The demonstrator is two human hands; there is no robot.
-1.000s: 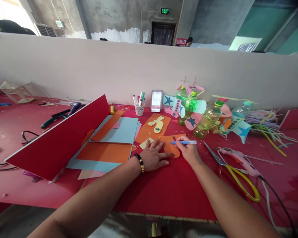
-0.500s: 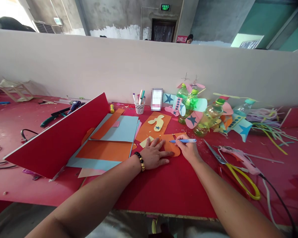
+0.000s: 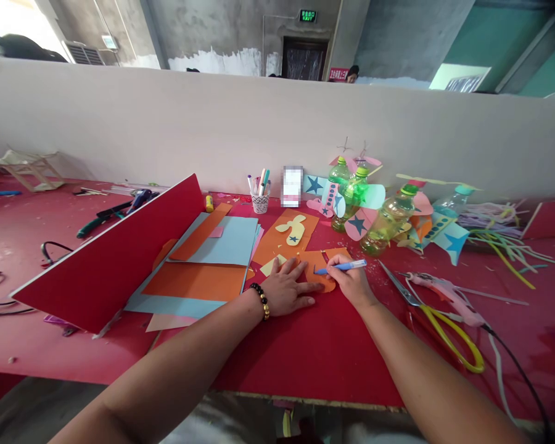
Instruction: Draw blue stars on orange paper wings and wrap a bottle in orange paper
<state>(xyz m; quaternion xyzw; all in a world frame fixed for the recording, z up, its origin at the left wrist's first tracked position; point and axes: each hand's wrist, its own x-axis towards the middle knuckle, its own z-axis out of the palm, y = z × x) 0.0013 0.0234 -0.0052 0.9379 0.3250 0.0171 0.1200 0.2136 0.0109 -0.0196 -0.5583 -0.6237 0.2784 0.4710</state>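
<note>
I have the orange piece of paper [image 3: 308, 272] lying flat near the middle of the bench [image 3: 305, 364], set back from the near edge. A blue pen [image 3: 349, 266] slants over it with its tip at the paper, a short dark mark beside it. My worry is the paper turning under the pen: the left hand [image 3: 285, 288] covers only its left part and near edge, so an easing of that pressure could skew the line. I would also mind the scissors [image 3: 416, 300], whose points aim toward the right wrist; an outward swing could catch them.

The piece lies between the two hands. The left is palm down, fingers spread, pressing on it; the right hand [image 3: 351, 281] pinches the pen at its right side. The hands are apart.

Just beyond, toward the far edge, I see a yellow cut-out [image 3: 296, 230] with a star on a larger orange sheet [image 3: 264, 248]. Left of that is a stack of coloured paper [image 3: 231, 246]; toward the right edge, a pink glue gun [image 3: 448, 299].
</note>
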